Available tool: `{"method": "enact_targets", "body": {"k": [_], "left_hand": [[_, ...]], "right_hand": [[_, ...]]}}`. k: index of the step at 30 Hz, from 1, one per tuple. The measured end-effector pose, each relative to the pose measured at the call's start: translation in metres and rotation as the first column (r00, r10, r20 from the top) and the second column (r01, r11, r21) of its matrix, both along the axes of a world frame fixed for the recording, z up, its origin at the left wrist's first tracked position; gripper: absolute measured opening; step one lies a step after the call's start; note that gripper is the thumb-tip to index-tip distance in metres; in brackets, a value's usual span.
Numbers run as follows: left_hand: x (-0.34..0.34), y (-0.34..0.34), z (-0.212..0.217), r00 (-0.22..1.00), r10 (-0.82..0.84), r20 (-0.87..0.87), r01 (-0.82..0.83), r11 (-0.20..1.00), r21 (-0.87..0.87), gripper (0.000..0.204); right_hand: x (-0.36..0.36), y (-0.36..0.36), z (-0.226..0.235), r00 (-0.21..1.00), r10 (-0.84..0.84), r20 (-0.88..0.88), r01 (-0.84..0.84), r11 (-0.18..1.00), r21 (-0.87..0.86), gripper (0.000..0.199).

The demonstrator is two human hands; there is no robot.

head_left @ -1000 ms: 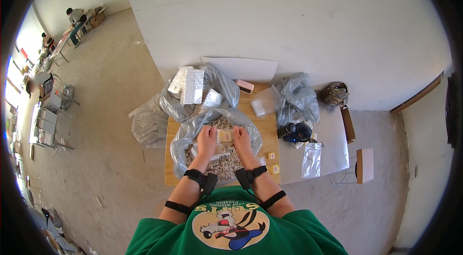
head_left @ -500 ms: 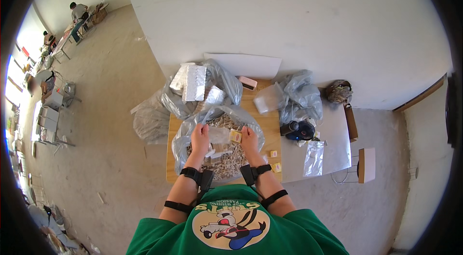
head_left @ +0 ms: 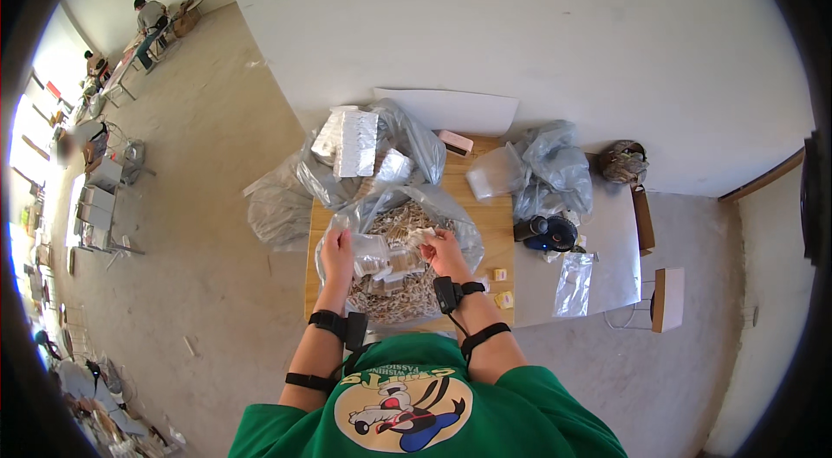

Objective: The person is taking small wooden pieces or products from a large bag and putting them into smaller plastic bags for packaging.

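A grey plastic bag (head_left: pixel 470 237) lies wide open on the wooden table in front of me, full of small brown and beige pieces (head_left: pixel 400 306). Over its left side, my left hand (head_left: pixel 337 255) is closed on a clear plastic box (head_left: pixel 367 248), which hangs above the pieces. My right hand (head_left: pixel 445 253) is at the bag's right side, its fingers pinched round a few small beige pieces (head_left: pixel 421 236). Between the hands, several clear packs (head_left: pixel 390 272) rest on the loose pieces. Two small yellow cards (head_left: pixel 500 274) lie on the table right of the bag.
Behind the open bag, another grey bag (head_left: pixel 416 133) holds stacked clear packs (head_left: pixel 355 142). A pink box (head_left: pixel 455 143) stands near the wall. On the metal table (head_left: pixel 615 267) at right are a black bottle (head_left: pixel 527 229) and a clear sheet (head_left: pixel 574 285). Other people sit far left.
My hands have moved apart; the left keeps the clear box. The yellow label beside my right hand no longer shows, and that hand now pinches beige pieces. The view has shifted slightly.
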State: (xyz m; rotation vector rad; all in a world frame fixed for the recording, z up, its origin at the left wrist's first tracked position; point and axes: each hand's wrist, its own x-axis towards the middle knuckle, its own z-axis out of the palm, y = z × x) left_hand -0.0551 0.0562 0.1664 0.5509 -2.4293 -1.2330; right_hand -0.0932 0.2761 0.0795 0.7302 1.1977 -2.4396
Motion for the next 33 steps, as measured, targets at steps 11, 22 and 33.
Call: {"method": "enact_targets", "body": {"k": [11, 22, 33], "left_hand": [[0.021, -0.023, -0.016, 0.997, 0.025, 0.068, -0.025, 1.000, 0.010, 0.023], [0.002, 0.041, -0.063, 0.944, -0.277, 0.180, 0.223, 0.936, 0.271, 0.019], [-0.001, 0.112, -0.124, 0.884, -0.377, 0.275, 0.379, 0.924, 0.047, 0.021]], "right_hand": [[-0.009, -0.006, -0.053, 0.997, 0.019, 0.077, -0.047, 0.928, 0.370, 0.017], [0.038, -0.016, 0.017, 0.929, 0.369, 0.011, -0.357, 0.904, -0.234, 0.021], [0.076, 0.100, -0.038, 0.992, 0.112, 0.055, -0.125, 0.888, 0.443, 0.009]]}}
